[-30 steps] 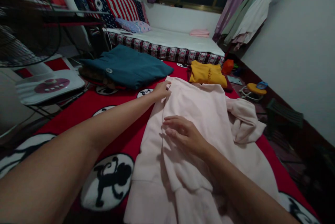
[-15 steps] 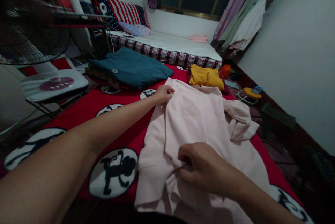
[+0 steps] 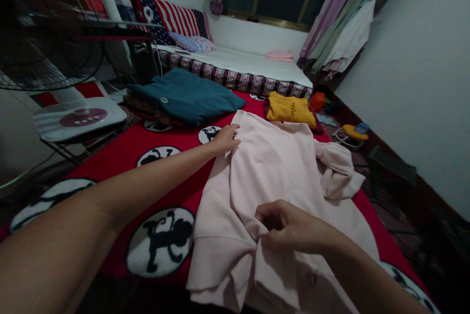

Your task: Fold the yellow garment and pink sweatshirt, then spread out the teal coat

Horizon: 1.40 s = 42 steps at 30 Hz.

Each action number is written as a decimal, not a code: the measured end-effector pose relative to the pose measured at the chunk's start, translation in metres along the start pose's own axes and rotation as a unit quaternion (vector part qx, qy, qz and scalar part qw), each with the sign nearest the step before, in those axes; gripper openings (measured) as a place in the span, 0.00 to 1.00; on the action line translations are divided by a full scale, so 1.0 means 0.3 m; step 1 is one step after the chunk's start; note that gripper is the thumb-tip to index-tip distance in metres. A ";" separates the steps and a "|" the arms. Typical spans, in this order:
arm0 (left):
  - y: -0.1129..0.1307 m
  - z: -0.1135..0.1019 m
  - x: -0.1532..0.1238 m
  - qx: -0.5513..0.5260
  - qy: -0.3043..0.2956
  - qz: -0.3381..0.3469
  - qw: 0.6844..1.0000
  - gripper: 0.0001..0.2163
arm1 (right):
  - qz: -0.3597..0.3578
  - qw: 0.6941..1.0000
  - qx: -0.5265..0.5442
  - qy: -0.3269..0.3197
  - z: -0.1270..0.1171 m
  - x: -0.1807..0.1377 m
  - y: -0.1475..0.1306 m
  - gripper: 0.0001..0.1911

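A pale pink sweatshirt (image 3: 279, 157) lies partly folded on a red blanket (image 3: 121, 152) printed with monkeys in white ovals. My left hand (image 3: 225, 140) rests at its far left edge, thumb and fingers apart and touching the cloth. Nearer to me, my right hand (image 3: 288, 226) is closed, pinching a gathered bit of the sweatshirt near the hem. Below that pinch the cloth is lifted and creased. One sleeve (image 3: 340, 169) sits bunched on the right side. The underside of the garment is hidden.
Beyond the sweatshirt lie a folded yellow garment (image 3: 292, 108) and a stack topped by a teal garment (image 3: 187, 96). A fan (image 3: 47, 45) stands at left beside a cluttered table. A bed (image 3: 242, 57) is at the back; clothes (image 3: 350, 35) hang at right.
My right hand has drawn the pinched cloth slightly up and to the right, creasing the hem more. My left hand's fingers have loosened and spread at the edge.
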<state>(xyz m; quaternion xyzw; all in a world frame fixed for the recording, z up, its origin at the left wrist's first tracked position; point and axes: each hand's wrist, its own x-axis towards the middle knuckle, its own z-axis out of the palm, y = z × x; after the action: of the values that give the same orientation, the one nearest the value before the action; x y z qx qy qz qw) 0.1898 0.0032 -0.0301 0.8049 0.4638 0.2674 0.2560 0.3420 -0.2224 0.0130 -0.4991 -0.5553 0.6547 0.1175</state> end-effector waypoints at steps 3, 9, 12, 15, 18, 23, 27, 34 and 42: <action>-0.011 0.011 -0.085 0.030 -0.010 0.081 0.996 0.29 | 0.009 0.997 0.075 0.007 -0.029 -0.008 0.020 0.07; -0.050 -0.007 -0.138 -0.092 -0.049 0.050 0.993 0.26 | -0.147 0.963 0.186 0.128 -0.008 -0.045 -0.067 0.08; -0.069 -0.021 -0.103 -0.215 -0.037 -0.049 0.975 0.26 | -0.168 0.975 0.098 0.109 0.053 -0.030 -0.093 0.08; -0.074 -0.025 -0.073 -0.281 -0.029 -0.110 0.953 0.28 | -0.145 0.988 0.039 0.035 0.085 0.016 -0.088 0.15; -0.064 -0.017 -0.053 -0.254 -0.032 -0.113 0.960 0.30 | -0.171 0.985 0.004 0.037 0.048 0.088 -0.068 0.20; -0.032 0.021 0.008 -0.024 0.044 0.054 0.997 0.19 | -0.269 0.863 -0.216 0.369 -0.114 0.244 -0.007 0.09; -0.007 0.090 0.083 0.100 0.029 0.194 0.975 0.18 | -0.198 0.796 -0.381 0.426 -0.197 0.335 0.044 0.18; -0.033 0.177 0.213 0.222 -0.069 0.144 0.962 0.27 | -0.074 0.768 -0.479 0.418 -0.186 0.360 0.063 0.27; -0.045 0.166 0.265 0.212 -0.069 0.076 0.972 0.29 | 0.051 0.769 -0.438 0.463 -0.258 0.340 0.091 0.37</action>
<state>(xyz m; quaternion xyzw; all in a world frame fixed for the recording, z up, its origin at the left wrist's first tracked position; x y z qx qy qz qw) 0.2488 0.0712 -0.0599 0.8904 0.4283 0.1252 0.0898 0.3652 -0.1128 -0.0547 -0.7666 -0.6340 0.0354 0.0952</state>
